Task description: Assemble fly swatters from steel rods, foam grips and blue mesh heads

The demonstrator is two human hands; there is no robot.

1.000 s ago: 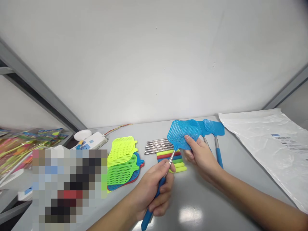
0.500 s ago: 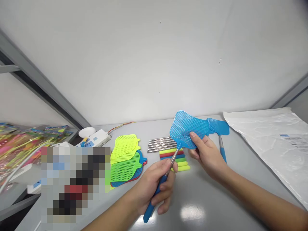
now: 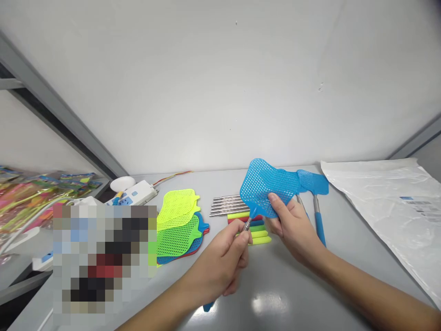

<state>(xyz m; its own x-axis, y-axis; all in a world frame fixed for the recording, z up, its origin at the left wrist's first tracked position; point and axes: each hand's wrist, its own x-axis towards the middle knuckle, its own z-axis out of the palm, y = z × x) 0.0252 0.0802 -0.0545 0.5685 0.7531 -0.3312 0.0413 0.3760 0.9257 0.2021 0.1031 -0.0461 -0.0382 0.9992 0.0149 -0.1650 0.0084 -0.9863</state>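
Note:
A blue fly swatter (image 3: 259, 184) is held tilted above the table between both hands. My left hand (image 3: 223, 264) is closed around its handle, fingers wrapped at the metal rod just below the head; the blue grip's end shows beneath the palm. My right hand (image 3: 292, 225) pinches the edge of the perforated head, thumb on top. Behind it lie further blue swatters (image 3: 313, 181) with metal rods and blue grips. Metal rods (image 3: 223, 205) and coloured grip sleeves (image 3: 261, 234) are laid in rows, partly hidden by the hands.
Loose swatter heads (image 3: 179, 234) in yellow, green, blue and red are stacked at left. A power strip (image 3: 136, 196) and a white oval object (image 3: 122, 184) sit behind. A white plastic bag (image 3: 389, 207) covers the right side. Wrapped goods (image 3: 37, 197) fill the far left; a patch is pixelated.
My left hand has closed more fully around the handle and shifted up toward the head. The right hand keeps its pinch on the head, and the view has shifted slightly.

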